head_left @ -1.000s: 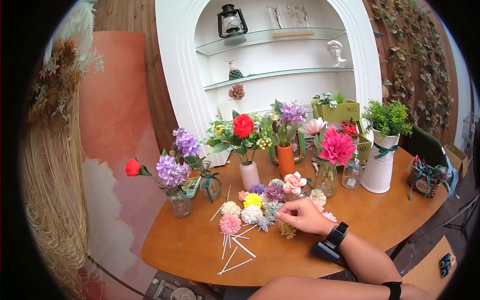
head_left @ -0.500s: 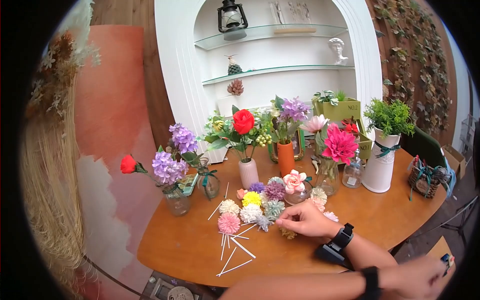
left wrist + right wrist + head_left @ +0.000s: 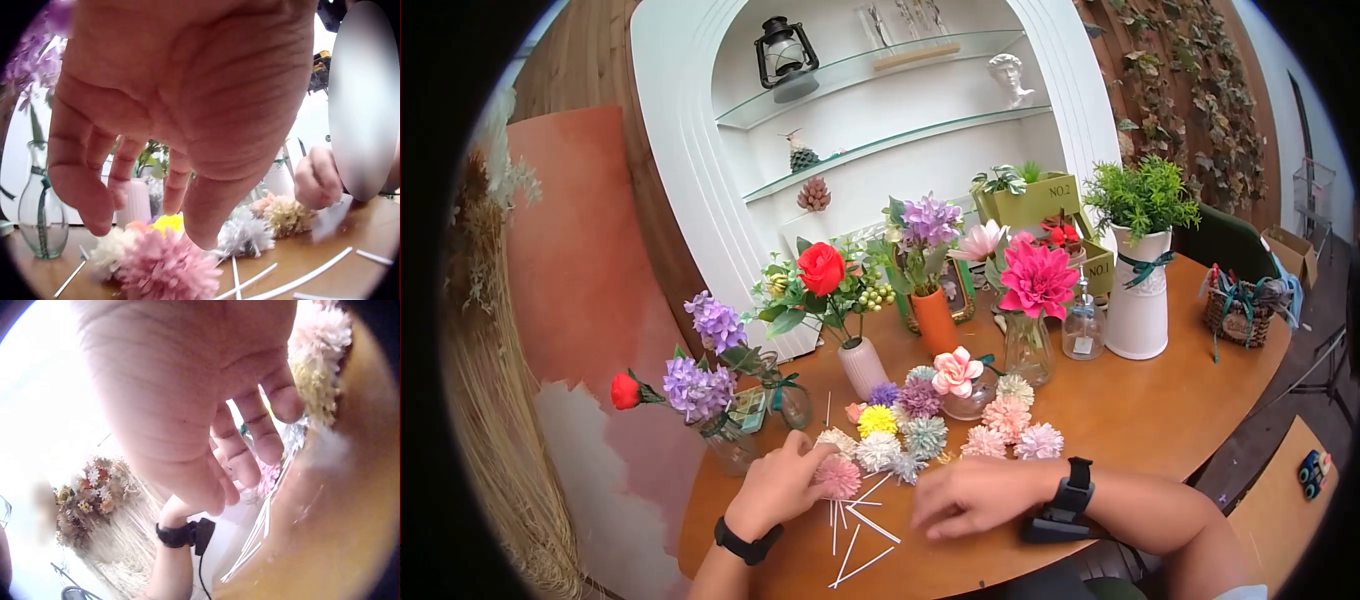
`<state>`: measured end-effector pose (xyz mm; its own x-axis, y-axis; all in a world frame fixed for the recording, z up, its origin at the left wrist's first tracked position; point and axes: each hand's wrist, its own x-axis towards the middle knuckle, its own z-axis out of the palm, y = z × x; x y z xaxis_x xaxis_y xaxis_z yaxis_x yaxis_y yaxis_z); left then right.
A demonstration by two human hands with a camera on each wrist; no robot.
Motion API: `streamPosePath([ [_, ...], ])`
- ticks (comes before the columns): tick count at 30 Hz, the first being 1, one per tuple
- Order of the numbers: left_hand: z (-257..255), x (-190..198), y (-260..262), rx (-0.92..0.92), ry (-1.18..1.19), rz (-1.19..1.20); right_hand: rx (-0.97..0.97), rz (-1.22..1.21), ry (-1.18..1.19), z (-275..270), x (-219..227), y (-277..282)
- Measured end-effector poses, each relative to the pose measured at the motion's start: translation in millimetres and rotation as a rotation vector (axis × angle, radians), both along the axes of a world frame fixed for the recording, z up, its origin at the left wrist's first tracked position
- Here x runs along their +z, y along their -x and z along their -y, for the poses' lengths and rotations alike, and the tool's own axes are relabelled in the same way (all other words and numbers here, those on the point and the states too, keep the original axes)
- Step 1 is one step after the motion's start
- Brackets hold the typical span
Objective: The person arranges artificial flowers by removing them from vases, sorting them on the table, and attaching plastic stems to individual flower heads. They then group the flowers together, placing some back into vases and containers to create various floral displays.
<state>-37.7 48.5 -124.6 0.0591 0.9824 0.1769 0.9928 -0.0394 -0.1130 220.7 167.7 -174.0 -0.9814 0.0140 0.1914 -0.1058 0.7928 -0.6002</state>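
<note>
My left hand point(image 3: 785, 485) is at the pink pompom flower point(image 3: 837, 478), fingers spread and bent downward. In the left wrist view, the hand point(image 3: 181, 106) hangs over a pink bloom point(image 3: 169, 269) and a cream one point(image 3: 109, 253); whether a fingertip touches them I cannot tell. Over the table to the right, my right hand point(image 3: 972, 497) has relaxed, slightly bent fingers and no visible object in them. The right wrist view shows this hand point(image 3: 206, 406) with its fingers apart. It mostly hides a yellow-tan flower point(image 3: 945, 457). White sticks point(image 3: 870, 525) lie between the hands.
More pompom flowers point(image 3: 925, 438) are clustered ahead of the hands on the wooden table point(image 3: 1160, 420). Behind them stand a pink vase point(image 3: 862, 367), an orange vase point(image 3: 933, 322) and glass vases point(image 3: 1028, 350). A white pitcher point(image 3: 1138, 305) and a basket point(image 3: 1238, 312) are farther right.
My left hand has come from the lower right edge across to the pink flower. The right hand has shifted down, off the flower cluster. The head view has turned and tilted.
</note>
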Motion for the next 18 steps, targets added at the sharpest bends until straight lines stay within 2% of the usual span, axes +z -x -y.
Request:
streamPosePath([
  [1,0.0,-4.4,7.7,0.026,0.095,0.011,0.129,-0.147,-0.077,6.2,-8.3,3.6],
  [2,-0.6,-9.2,11.2,0.028,0.090,0.015,0.258,-0.290,-0.155,12.4,-15.5,6.1],
  [4,-3.0,-16.4,14.1,-0.055,0.160,0.117,0.340,-0.294,-0.206,27.5,-20.7,11.1],
  [6,-8.8,-21.5,12.6,-0.068,0.144,0.143,0.321,-0.331,-0.239,42.5,-7.6,9.3],
  [8,-20.2,-32.5,17.4,-0.143,0.108,0.157,0.305,-0.573,-0.539,46.6,-15.9,7.5],
  [9,-23.8,-33.7,17.4,-0.148,0.109,0.160,0.311,-0.298,-0.382,44.8,-18.2,5.8],
  [10,-27.6,-33.0,15.6,-0.170,0.097,0.189,0.308,-0.293,-0.382,41.6,-17.0,6.6],
  [12,-32.1,-29.0,9.1,-0.192,0.085,0.223,0.241,0.037,-0.060,35.2,-11.2,9.5],
  [13,-30.9,-23.3,2.9,-0.203,-0.003,0.291,0.196,-0.107,-0.089,24.4,-34.8,13.9],
  [14,-29.7,-16.7,-3.3,-0.214,-0.091,0.358,0.194,-0.105,-0.086,21.5,-26.2,9.2],
  [16,-30.6,-6.8,-9.4,-0.233,-0.134,0.387,0.000,0.203,-0.132,12.8,6.6,-1.0],
  [18,-33.2,-1.7,-10.3,-0.356,-0.143,0.782,-0.054,0.271,-0.127,5.5,18.3,-3.7],
])
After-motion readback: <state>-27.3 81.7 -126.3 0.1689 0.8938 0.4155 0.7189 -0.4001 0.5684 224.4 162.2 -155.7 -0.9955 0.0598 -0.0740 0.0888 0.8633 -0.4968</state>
